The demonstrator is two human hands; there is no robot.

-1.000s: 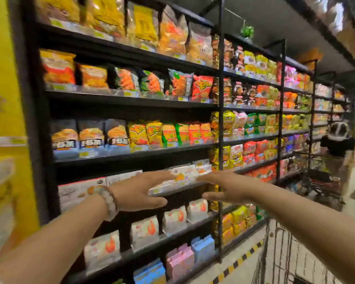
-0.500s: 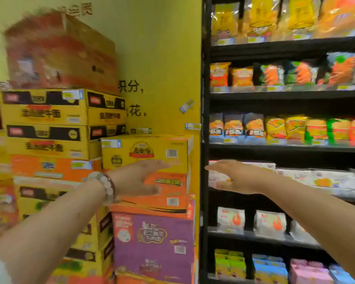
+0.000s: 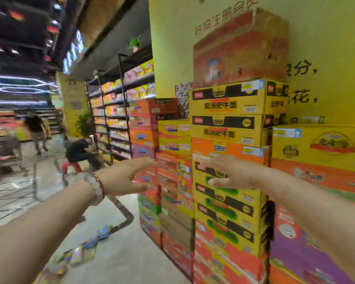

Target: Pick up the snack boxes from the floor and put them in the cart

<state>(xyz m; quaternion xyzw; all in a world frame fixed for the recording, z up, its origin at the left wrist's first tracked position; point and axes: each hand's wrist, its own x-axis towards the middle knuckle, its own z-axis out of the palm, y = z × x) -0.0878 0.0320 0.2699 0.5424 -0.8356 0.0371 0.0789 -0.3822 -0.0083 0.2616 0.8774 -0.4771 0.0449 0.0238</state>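
Several snack boxes [image 3: 84, 250] lie scattered on the pale floor at the lower left, blurred, partly behind my left forearm. My left hand [image 3: 124, 178], with a bead bracelet on the wrist, is stretched forward with straight fingers and holds nothing. My right hand [image 3: 232, 174] is also held out flat and empty, in front of the stacked cartons. Both hands hover in the air well above the boxes. No cart is plainly visible.
Tall stacks of yellow, orange and purple cartons [image 3: 228, 128] fill the right against a yellow wall [image 3: 326, 48]. Black snack shelves [image 3: 119, 111] run down the aisle. A person sits on a red stool [image 3: 71, 167]; another person [image 3: 34, 130] walks beyond.
The view has swung left from the snack shelves past the carton stacks to the aisle. The boxes on the floor have come into sight. Both hands stay outstretched and empty.
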